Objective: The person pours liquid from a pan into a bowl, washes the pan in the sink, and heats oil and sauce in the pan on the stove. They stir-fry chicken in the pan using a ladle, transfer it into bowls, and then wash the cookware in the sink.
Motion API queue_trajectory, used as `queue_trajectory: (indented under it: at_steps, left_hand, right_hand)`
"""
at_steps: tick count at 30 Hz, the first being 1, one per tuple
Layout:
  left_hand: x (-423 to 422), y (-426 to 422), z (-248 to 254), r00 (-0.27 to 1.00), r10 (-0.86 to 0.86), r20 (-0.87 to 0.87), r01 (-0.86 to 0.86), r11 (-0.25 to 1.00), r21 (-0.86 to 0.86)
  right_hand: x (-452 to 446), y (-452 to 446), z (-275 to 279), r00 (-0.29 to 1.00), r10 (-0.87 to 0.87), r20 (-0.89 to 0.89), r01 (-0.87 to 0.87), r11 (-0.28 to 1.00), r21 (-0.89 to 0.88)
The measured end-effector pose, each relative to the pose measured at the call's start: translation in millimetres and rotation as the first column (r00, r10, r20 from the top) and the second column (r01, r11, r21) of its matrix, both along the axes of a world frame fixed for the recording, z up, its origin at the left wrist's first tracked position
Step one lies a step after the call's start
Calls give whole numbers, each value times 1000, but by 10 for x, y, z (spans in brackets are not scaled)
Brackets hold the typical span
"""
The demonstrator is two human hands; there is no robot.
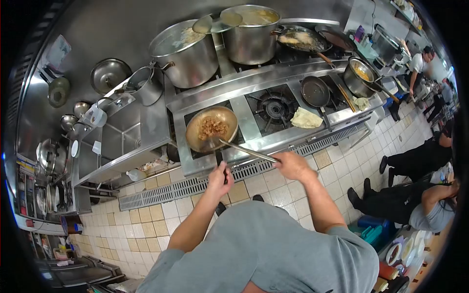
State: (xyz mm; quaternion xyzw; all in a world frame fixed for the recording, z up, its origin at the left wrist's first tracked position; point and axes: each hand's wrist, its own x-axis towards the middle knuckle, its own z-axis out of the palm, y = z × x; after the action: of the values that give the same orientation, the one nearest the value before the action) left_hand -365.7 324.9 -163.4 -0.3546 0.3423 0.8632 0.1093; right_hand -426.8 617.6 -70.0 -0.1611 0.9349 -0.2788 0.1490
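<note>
1. Head view, left grip: the left hand is closed around the handle of the wok, its thumb lying along the top.
2. Head view, right grip: the right hand is wrapped around the far end of a long metal ladle, which slants leftward and away from that grip. The ladle's head is down in the wok.
3. The wok sits on the stove directly ahead of the left grip, and ahead and to the left of the right one. Brown food in small pieces is heaped in it, just beyond the ladle's head.
4. Ahead of the right grip, a bare burner lies to the right of the wok. A pale cloth is near it, a little right of that hand.
5. Beyond the cloth is a small black pan; farther right of the right grip stands a pot with orange contents.
6. Well ahead of both grips, behind the wok, stand two stockpots, one nearer and one farther right.
7. Well left of the left grip is a sink. Well right of the right grip, several other people are in the kitchen, one in a white top.
</note>
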Motion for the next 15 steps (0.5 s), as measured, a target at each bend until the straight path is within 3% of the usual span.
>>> queue_trajectory:
  at_steps: [2,5,7,9,12,15]
  left_hand:
    - [170,31,186,996,-47,72,46,999,16]
    - [-50,-79,271,995,-42,96,35,997,75]
    - [-107,-7,5,1000,-28,5,28,998,51]
    - [-92,28,-512,987,-43,-157,31,996,-80]
    - [395,131,-707,981,-33,-192,12,994,-108]
    - [327,45,-668,984,-59,-168,37,991,-129]
  right_hand:
    - [-135,192,230,982,172,75,-180,976,125]
    - [-330,136,301,987,158,38,-162,964,212]
    - [-452,-48,27,983,182,-21,-173,961,217]
    - [-500,-304,-227,994,38,-102,-11,966,260]
    - [-306,-471,-748,980,-53,-191,86,982,170]
    - [50,-471,-797,996,-72,-62,76,995,68]
